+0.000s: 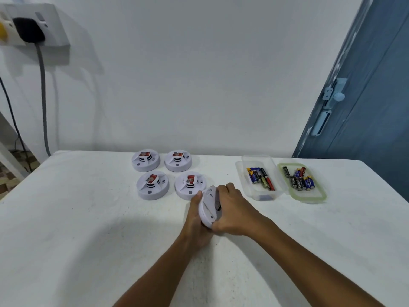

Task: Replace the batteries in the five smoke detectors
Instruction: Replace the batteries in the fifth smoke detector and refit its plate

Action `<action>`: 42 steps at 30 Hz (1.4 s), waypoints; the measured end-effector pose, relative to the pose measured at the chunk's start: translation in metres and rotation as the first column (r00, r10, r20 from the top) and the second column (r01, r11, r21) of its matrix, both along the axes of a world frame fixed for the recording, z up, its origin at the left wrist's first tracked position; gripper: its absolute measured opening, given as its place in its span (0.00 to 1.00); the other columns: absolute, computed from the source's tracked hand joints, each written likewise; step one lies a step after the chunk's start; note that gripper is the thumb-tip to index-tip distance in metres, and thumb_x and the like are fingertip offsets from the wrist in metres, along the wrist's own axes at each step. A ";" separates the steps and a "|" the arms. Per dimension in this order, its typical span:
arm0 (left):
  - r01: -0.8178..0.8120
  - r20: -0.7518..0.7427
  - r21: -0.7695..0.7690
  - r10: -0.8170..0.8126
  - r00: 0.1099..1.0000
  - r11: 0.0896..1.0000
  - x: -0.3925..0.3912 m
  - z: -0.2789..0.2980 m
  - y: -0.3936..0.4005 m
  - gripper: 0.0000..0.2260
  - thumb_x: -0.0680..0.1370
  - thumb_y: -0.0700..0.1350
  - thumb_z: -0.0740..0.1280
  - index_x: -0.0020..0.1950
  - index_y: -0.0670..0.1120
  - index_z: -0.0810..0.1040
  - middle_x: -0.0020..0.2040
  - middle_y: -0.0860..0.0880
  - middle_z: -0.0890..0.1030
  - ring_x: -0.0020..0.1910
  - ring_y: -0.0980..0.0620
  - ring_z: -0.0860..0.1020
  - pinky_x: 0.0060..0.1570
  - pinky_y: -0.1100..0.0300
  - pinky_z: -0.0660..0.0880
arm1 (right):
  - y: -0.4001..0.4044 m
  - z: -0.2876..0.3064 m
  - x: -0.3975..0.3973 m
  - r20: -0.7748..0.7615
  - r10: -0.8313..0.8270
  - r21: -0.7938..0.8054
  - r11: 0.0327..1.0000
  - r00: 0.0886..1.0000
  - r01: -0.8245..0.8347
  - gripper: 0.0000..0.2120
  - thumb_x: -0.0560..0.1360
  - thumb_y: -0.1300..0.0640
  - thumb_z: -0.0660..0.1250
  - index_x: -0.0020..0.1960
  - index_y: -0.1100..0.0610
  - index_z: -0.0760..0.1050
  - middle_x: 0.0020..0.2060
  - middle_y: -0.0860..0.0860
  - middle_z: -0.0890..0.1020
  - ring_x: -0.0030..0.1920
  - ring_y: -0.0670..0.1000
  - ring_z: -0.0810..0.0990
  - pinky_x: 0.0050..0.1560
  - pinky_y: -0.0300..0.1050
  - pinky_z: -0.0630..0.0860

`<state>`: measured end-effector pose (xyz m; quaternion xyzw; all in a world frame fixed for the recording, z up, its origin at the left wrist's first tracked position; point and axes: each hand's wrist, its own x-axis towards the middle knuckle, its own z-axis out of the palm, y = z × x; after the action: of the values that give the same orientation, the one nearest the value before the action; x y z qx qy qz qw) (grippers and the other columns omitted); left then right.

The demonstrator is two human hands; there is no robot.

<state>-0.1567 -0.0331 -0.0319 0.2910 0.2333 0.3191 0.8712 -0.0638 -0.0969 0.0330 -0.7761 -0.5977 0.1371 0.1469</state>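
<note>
Both hands hold one white smoke detector tilted on its edge above the table's middle. My left hand grips its back from the left, and my right hand grips its front from the right. Several more white detectors with red labels lie flat behind: back left detector, back right detector, front left detector, front right detector. A clear box holds several batteries. A green-rimmed lid holds several more batteries.
A white cloth covers the table, which stands against a white wall. A blue door stands at the right. A wall socket with a black plug and hanging cables is at the upper left.
</note>
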 end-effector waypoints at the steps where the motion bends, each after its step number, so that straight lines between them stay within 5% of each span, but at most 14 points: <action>1: 0.012 -0.001 0.003 -0.012 1.000 1.000 0.000 -0.001 0.001 0.20 0.74 0.57 0.58 0.58 0.45 0.77 0.47 0.42 0.83 0.47 0.46 0.82 0.48 0.53 0.80 | 0.001 0.000 0.001 -0.005 0.005 -0.009 1.000 1.000 -0.005 0.30 0.63 0.51 0.74 0.58 0.56 0.63 0.52 0.51 0.65 0.52 0.51 0.68 0.46 0.44 0.74; 5: 0.039 -0.042 0.039 -0.037 0.998 0.998 -0.001 -0.002 0.001 0.20 0.76 0.57 0.56 0.57 0.46 0.77 0.46 0.44 0.84 0.48 0.47 0.81 0.49 0.53 0.79 | 0.000 -0.001 0.004 -0.020 0.027 -0.009 1.000 0.999 -0.027 0.31 0.63 0.51 0.75 0.60 0.55 0.62 0.53 0.51 0.65 0.53 0.51 0.68 0.48 0.44 0.74; 12: 0.018 -0.120 0.053 -0.011 0.993 0.998 0.001 -0.006 0.001 0.28 0.77 0.60 0.57 0.71 0.43 0.68 0.64 0.37 0.75 0.65 0.39 0.73 0.61 0.47 0.73 | -0.001 -0.001 0.009 -0.053 0.040 -0.013 0.999 0.998 -0.041 0.35 0.61 0.50 0.77 0.61 0.54 0.62 0.53 0.50 0.65 0.54 0.50 0.67 0.50 0.47 0.75; 19: 0.062 -0.074 -0.015 -0.063 0.995 0.998 0.001 0.001 -0.001 0.18 0.80 0.57 0.53 0.57 0.47 0.75 0.49 0.43 0.81 0.51 0.46 0.79 0.45 0.55 0.81 | -0.002 0.002 0.007 -0.024 0.052 -0.033 0.998 0.998 -0.053 0.37 0.61 0.51 0.78 0.63 0.55 0.60 0.54 0.51 0.64 0.55 0.51 0.66 0.48 0.43 0.72; 25: 0.077 0.019 -0.115 -0.075 0.997 0.990 -0.001 0.000 0.003 0.20 0.80 0.57 0.55 0.60 0.46 0.76 0.48 0.42 0.83 0.50 0.45 0.80 0.48 0.52 0.80 | -0.004 0.006 0.007 0.060 0.139 -0.034 0.990 0.989 -0.137 0.35 0.64 0.46 0.76 0.62 0.56 0.62 0.54 0.50 0.64 0.54 0.50 0.65 0.52 0.48 0.75; 31: 0.096 0.025 -0.240 -0.093 0.995 0.966 -0.002 0.004 0.006 0.22 0.79 0.61 0.56 0.59 0.46 0.78 0.50 0.40 0.82 0.52 0.40 0.76 0.48 0.46 0.74 | 0.002 0.021 0.024 -0.240 0.106 -0.041 0.992 0.965 -0.119 0.25 0.68 0.60 0.72 0.64 0.57 0.73 0.55 0.54 0.73 0.52 0.55 0.76 0.54 0.53 0.76; 35: 0.110 0.039 -0.267 -0.103 0.994 0.957 -0.002 0.002 0.007 0.25 0.79 0.61 0.55 0.65 0.46 0.74 0.56 0.40 0.80 0.55 0.39 0.74 0.51 0.44 0.72 | 0.005 0.021 0.033 -0.381 0.020 -0.012 1.000 0.924 -0.027 0.20 0.69 0.68 0.69 0.60 0.59 0.78 0.52 0.53 0.81 0.49 0.50 0.79 0.54 0.46 0.76; 42: 0.114 0.072 -0.233 -0.100 0.992 0.966 -0.001 0.000 0.007 0.21 0.73 0.58 0.61 0.59 0.47 0.75 0.54 0.39 0.78 0.54 0.41 0.74 0.50 0.42 0.74 | 0.009 0.023 0.025 -0.210 0.074 -0.107 0.989 0.975 -0.099 0.32 0.62 0.52 0.80 0.61 0.53 0.70 0.53 0.49 0.72 0.52 0.49 0.75 0.52 0.47 0.77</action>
<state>-0.1574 -0.0260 -0.0316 0.1877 0.2276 0.2501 0.9222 -0.0389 -0.0882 0.0557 -0.7383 -0.6036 0.2573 0.1562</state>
